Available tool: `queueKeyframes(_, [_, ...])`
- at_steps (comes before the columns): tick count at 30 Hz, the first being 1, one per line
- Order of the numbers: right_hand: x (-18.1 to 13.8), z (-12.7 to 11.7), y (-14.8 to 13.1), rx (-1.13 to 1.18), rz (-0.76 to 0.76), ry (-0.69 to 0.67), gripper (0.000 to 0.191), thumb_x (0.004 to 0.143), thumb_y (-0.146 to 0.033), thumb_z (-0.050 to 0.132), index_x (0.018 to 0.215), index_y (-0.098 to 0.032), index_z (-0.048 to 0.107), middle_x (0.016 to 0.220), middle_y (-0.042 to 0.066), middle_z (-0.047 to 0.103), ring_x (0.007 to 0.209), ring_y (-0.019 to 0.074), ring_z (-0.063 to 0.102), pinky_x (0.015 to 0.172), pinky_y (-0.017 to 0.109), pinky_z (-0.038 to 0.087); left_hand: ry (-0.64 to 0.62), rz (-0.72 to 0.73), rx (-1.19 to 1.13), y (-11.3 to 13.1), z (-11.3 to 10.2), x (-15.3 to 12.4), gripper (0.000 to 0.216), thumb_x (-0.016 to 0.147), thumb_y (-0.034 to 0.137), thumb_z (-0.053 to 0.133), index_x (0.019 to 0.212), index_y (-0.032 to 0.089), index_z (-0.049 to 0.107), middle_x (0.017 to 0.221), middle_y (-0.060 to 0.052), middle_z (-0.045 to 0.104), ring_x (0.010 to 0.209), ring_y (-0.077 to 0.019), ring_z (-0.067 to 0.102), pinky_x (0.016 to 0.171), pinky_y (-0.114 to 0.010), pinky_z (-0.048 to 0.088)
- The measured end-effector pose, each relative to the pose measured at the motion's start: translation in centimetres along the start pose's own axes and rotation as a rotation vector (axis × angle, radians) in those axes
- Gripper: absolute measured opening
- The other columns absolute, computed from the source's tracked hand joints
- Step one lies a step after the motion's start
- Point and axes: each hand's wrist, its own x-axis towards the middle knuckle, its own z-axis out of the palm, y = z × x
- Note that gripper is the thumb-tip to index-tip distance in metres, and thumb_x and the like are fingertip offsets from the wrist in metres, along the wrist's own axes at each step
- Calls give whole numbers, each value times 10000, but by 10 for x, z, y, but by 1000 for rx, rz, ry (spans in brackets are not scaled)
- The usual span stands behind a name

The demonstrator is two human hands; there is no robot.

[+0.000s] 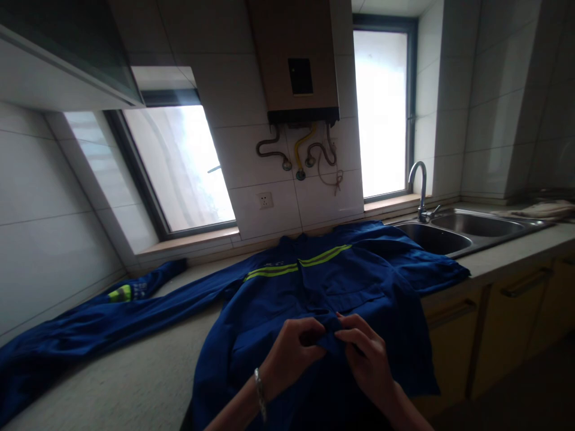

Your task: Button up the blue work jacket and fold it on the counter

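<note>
A blue work jacket with yellow-green reflective stripes across its chest lies spread face up on the counter, its lower part hanging over the front edge. My left hand, with a bracelet at the wrist, pinches the jacket's front opening between thumb and fingers. Close beside it on the right, my right hand grips the same front edge with bent fingers. Between the two hands the cloth is raised and bunched. Whether a button or other fastener is between the fingertips is too dark to make out.
More blue clothing with a reflective band stretches along the counter to the left. On the right is a double steel sink with a tap. A water heater with pipes hangs on the wall between two windows.
</note>
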Motion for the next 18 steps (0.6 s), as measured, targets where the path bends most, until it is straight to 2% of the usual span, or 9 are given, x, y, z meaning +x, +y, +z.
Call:
queueKeyframes(5, [-3, 3, 1, -21, 46, 6, 268, 800, -31, 466, 910, -223, 618, 957, 55, 636, 938, 171, 634, 794, 261, 518, 55, 3, 9, -1, 3, -1, 128, 652, 180, 637, 760, 122, 674, 687, -4, 647, 648, -130, 543, 603, -216, 398])
queueKeyframes(8, [-5, 4, 0, -50, 101, -29, 237, 774, -72, 525, 940, -216, 613, 968, 62, 635, 892, 179, 638, 770, 266, 518, 100, 28, 107, -3, 5, -2, 102, 664, 174, 622, 742, 131, 672, 667, -6, 643, 629, -128, 543, 585, -211, 397])
queueKeyframes(10, [-4, 3, -2, -65, 120, -52, 229, 759, -93, 547, 942, -215, 611, 966, 62, 635, 864, 178, 637, 757, 268, 517, 152, 99, 260, -3, 6, -4, 82, 663, 139, 599, 715, 142, 663, 639, -2, 628, 598, -120, 535, 565, -209, 384])
queueKeyframes(14, [1, 1, -11, -71, 157, -79, 188, 735, -178, 624, 919, -210, 602, 945, 66, 637, 852, 189, 627, 753, 276, 513, 222, 346, 569, -4, 7, -7, 136, 697, 77, 536, 720, 165, 638, 658, -8, 628, 590, -116, 551, 558, -206, 381])
queueKeyframes(18, [6, 1, -15, -43, 223, -60, 216, 700, -305, 723, 849, -194, 614, 902, 57, 638, 843, 193, 614, 757, 271, 499, 222, 389, 680, -5, 9, -9, 115, 725, 69, 552, 732, 166, 613, 675, -16, 637, 590, -121, 577, 545, -201, 391])
